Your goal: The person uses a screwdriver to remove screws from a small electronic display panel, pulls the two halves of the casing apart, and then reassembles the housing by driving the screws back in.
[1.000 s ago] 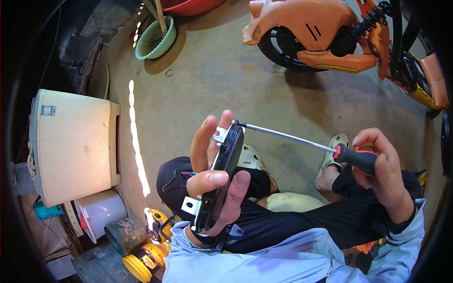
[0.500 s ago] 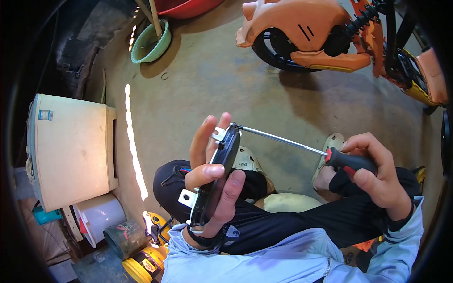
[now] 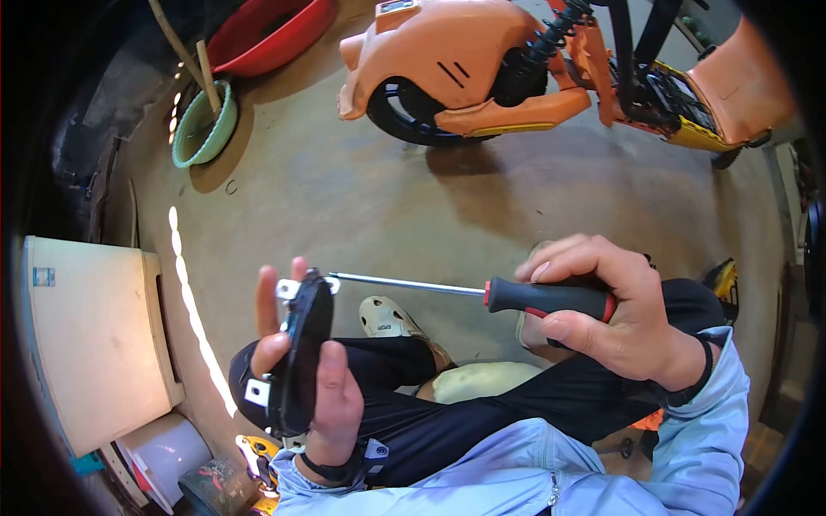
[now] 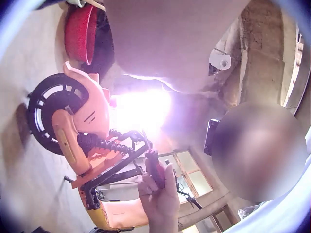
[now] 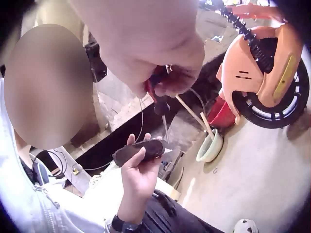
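As seen from head, grips black oval housing [image 3: 303, 357] edge-on in left hand [image 3: 331, 404], thumb along near side, fingers up the far side, above crossed legs in black trousers. Wraps right hand [image 3: 615, 322] fully round red-black handle of screwdriver [image 3: 516, 297]. Lies close to level there, long axis left-right, tip pointing left and meeting top end of housing beside white metal tab [image 3: 286, 290]. Runs housing long axis roughly upright, top leaning a bit right, second tab [image 3: 256, 392] at lower end near wrist. From right wrist, shows instead more of housing's dark side, long axis near level, propped on left fingertips, shaft dropping onto its right end; also catches green basin [image 5: 210, 145] and orange scooter [image 5: 252, 73] behind. From left wrist, misses housing altogether: only right hand closed on handle, far off, scooter beyond, palm filling top of frame. Cannot make out screw or tip seat in any view; shaft thin and half lost against clutter in right wrist view, washed out by glare in left wrist view. Cuts scooter off at top edge of head view.
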Tool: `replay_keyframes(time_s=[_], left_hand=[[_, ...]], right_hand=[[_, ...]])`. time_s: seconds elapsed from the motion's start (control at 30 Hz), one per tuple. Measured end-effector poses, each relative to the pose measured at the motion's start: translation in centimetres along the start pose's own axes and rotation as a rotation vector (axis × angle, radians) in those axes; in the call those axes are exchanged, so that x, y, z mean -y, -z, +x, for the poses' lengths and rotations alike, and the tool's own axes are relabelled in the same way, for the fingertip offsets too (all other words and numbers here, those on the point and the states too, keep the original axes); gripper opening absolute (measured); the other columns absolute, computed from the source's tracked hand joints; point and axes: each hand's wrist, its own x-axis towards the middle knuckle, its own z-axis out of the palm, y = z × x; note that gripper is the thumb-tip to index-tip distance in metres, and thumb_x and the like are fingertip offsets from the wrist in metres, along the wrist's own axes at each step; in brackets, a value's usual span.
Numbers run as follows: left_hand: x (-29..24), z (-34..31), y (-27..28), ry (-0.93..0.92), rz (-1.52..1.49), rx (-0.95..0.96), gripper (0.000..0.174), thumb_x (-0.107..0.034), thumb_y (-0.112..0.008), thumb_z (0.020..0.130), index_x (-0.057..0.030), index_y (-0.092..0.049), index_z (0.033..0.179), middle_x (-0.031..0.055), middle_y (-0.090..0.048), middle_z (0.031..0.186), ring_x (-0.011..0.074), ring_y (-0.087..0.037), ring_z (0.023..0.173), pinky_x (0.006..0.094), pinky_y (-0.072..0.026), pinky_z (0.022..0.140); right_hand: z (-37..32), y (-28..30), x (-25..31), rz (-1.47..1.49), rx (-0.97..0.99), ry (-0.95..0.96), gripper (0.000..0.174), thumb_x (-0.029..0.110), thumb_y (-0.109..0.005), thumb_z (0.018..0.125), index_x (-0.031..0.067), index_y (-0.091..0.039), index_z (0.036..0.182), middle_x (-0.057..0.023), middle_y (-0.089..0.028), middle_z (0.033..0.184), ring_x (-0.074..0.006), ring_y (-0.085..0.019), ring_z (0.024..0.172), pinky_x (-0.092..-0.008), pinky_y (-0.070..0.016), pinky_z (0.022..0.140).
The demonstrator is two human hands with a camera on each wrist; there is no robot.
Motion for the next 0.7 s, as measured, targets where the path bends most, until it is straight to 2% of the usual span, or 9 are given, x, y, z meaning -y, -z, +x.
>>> replay_keyframes(time_s=[0.07, 0.13, 0.2, 0.27, 0.3, 0.33, 0.4, 0.47, 0.7], left_hand=[[-0.1, 0.1, 0.3, 0.002, -0.006, -0.051, 0.051, 0.005, -0.051, 0.09, -0.0228, -0.051, 0.133, 0.025, -0.025, 0.158, 0.0517, -0.029, 0.142, 0.0541, -0.0285, 0.118], [0.1, 0.1, 0.4, -0.003, -0.002, -0.09, 0.053, 0.006, -0.048, 0.091, -0.0194, -0.049, 0.137, 0.0252, -0.025, 0.158, 0.0497, -0.03, 0.143, 0.053, -0.0304, 0.117], [0.1, 0.0, 0.1, 0.055, 0.008, -0.176, 0.056, 0.003, -0.052, 0.087, -0.0202, -0.045, 0.137, 0.028, -0.025, 0.157, 0.0546, -0.032, 0.14, 0.0585, -0.0274, 0.116], [0.1, -0.1, -0.2, 0.096, -0.042, -0.162, 0.056, 0.004, -0.051, 0.087, -0.0183, -0.044, 0.138, 0.0277, -0.024, 0.158, 0.0536, -0.031, 0.141, 0.0564, -0.0266, 0.117], [-0.1, 0.0, -0.5, 0.108, -0.046, -0.157, 0.056, 0.004, -0.05, 0.087, -0.0182, -0.043, 0.138, 0.0277, -0.024, 0.158, 0.0533, -0.031, 0.141, 0.056, -0.0262, 0.118], [-0.1, 0.0, -0.7, 0.123, -0.048, -0.15, 0.056, 0.004, -0.049, 0.088, -0.0181, -0.043, 0.138, 0.0278, -0.023, 0.158, 0.053, -0.031, 0.141, 0.0556, -0.0258, 0.118], [-0.2, 0.0, -0.6, 0.13, -0.078, -0.113, 0.058, 0.006, -0.047, 0.088, -0.0198, -0.047, 0.139, 0.0264, -0.024, 0.158, 0.0528, -0.03, 0.141, 0.0558, -0.0286, 0.117], [-0.1, 0.0, -1.1, 0.146, -0.078, -0.142, 0.059, 0.006, -0.047, 0.087, -0.0214, -0.049, 0.139, 0.0258, -0.025, 0.158, 0.0528, -0.031, 0.141, 0.056, -0.0295, 0.117], [0.3, -0.1, -1.3, 0.17, -0.087, -0.125, 0.06, 0.005, -0.046, 0.088, -0.0223, -0.047, 0.141, 0.0263, -0.025, 0.158, 0.053, -0.031, 0.141, 0.0562, -0.0282, 0.117]], right_hand=[[0.5, 0.4, -0.5, -0.041, -0.089, 0.301, 0.036, 0.012, -0.083, 0.079, 0.0026, -0.062, 0.107, -0.0094, -0.067, 0.093, -0.0197, -0.066, 0.084, -0.0301, -0.0512, 0.076], [0.5, 0.0, -0.5, 0.056, -0.182, 0.352, 0.037, 0.01, -0.083, 0.077, 0.0034, -0.063, 0.107, -0.0092, -0.067, 0.092, -0.0205, -0.066, 0.082, -0.0296, -0.0519, 0.074], [0.4, 0.3, -0.3, 0.144, -0.277, 0.402, 0.038, 0.008, -0.084, 0.074, 0.0042, -0.064, 0.106, -0.009, -0.068, 0.091, -0.0214, -0.067, 0.08, -0.0291, -0.0526, 0.071], [0.0, 1.0, 0.5, 0.041, -0.144, 0.559, 0.041, 0.006, -0.08, 0.079, 0.0034, -0.054, 0.11, -0.0202, -0.067, 0.097, -0.0217, -0.066, 0.079, -0.0312, -0.0536, 0.07], [0.5, 1.3, 1.0, -0.042, -0.114, 0.681, 0.043, 0.004, -0.081, 0.077, 0.003, -0.054, 0.11, -0.0186, -0.069, 0.09, -0.0202, -0.063, 0.061, -0.0283, -0.049, 0.052], [1.1, 0.4, 0.8, -0.055, -0.217, 0.835, 0.037, 0.006, -0.077, 0.081, 0.0031, -0.054, 0.11, -0.0164, -0.07, 0.083, -0.0152, -0.054, 0.047, -0.026, -0.0392, 0.041], [0.9, 0.0, 2.0, -0.098, -0.248, 0.895, 0.029, 0.01, -0.071, 0.085, 0.0052, -0.054, 0.109, -0.0146, -0.07, 0.079, -0.0108, -0.044, 0.042, -0.0251, -0.0332, 0.037], [3.5, -2.0, 0.2, -0.235, -0.604, 1.285, 0.026, 0.02, -0.073, 0.084, 0.0128, -0.068, 0.108, -0.0036, -0.06, 0.077, -0.0076, -0.051, 0.05, -0.0224, -0.0382, 0.038], [2.9, -1.8, 0.3, -0.214, -0.489, 1.22, 0.027, 0.018, -0.071, 0.084, 0.0123, -0.065, 0.109, -0.0051, -0.062, 0.076, -0.0088, -0.048, 0.048, -0.024, -0.0363, 0.038]])
